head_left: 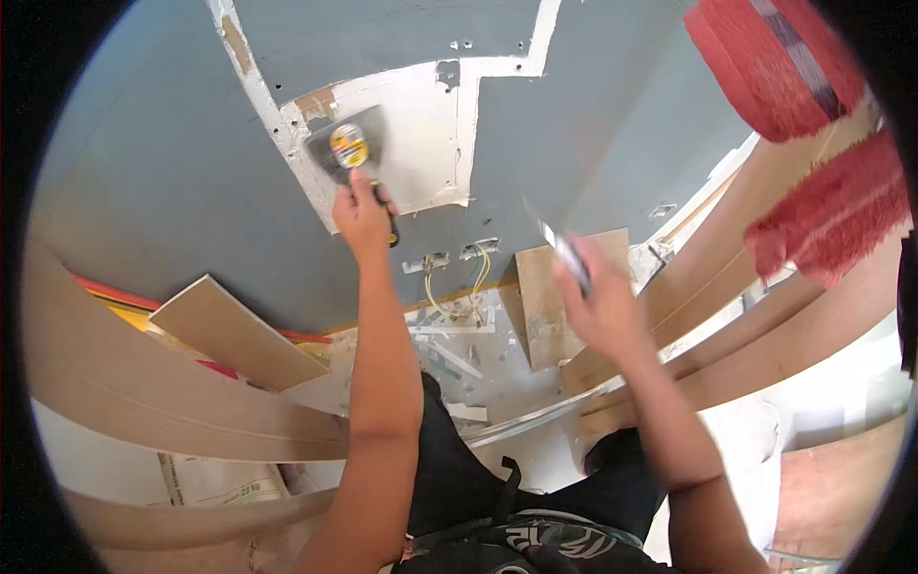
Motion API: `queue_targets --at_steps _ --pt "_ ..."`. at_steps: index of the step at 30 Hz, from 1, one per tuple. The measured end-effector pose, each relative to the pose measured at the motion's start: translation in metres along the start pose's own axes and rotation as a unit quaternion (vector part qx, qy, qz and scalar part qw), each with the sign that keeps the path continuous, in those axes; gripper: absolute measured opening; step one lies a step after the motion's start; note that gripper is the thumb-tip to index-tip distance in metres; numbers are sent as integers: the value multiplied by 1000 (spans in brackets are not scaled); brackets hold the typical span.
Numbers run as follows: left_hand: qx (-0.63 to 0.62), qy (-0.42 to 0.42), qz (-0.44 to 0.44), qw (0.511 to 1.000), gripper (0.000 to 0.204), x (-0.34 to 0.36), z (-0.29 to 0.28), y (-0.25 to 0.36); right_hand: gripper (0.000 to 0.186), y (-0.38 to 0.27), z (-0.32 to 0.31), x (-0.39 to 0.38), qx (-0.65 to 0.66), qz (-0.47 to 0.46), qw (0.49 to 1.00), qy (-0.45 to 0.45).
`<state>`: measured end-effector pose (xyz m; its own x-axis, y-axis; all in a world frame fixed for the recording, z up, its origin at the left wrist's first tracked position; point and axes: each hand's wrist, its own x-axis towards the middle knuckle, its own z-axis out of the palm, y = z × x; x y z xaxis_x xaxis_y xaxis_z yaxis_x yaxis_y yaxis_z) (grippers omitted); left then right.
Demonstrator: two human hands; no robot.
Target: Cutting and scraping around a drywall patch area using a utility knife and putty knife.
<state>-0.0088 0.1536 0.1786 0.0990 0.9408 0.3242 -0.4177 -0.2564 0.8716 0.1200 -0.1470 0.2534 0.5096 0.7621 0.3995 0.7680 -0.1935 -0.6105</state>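
White wall patch (428, 143) looks mostly coated, brown spot (315, 103) at its upper left and grey spot (448, 73) on its top edge seemingly remaining; left hand (363, 218) grips wide putty knife (349, 144) over its left part, right hand (604, 298) grips narrow blade tool (566, 253) to its lower right.

Left hand (361, 218) grips a scraper (348, 145); right hand (606, 298), a thin-bladed tool (564, 252).

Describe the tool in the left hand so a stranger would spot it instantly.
Find the grey wall and its white patch. In front of that patch's left side, the left hand grips a taping knife. Its wide blade with a round yellow-and-white label sets it apart from the slimmer tool in the right hand.
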Motion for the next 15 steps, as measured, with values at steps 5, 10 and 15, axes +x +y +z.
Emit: queue_targets --at_steps 5,10,15 --pt "58 -2 30 998 36 -14 -55 -16 39 115 56 -191 15 183 961 -208" --pt "285 -141 -60 946 39 -32 -66 -2 38 188 82 -301 13 197 900 -389" --pt "490 -309 -179 795 45 -75 -96 -20 40 225 99 -279 -26 234 892 -385"
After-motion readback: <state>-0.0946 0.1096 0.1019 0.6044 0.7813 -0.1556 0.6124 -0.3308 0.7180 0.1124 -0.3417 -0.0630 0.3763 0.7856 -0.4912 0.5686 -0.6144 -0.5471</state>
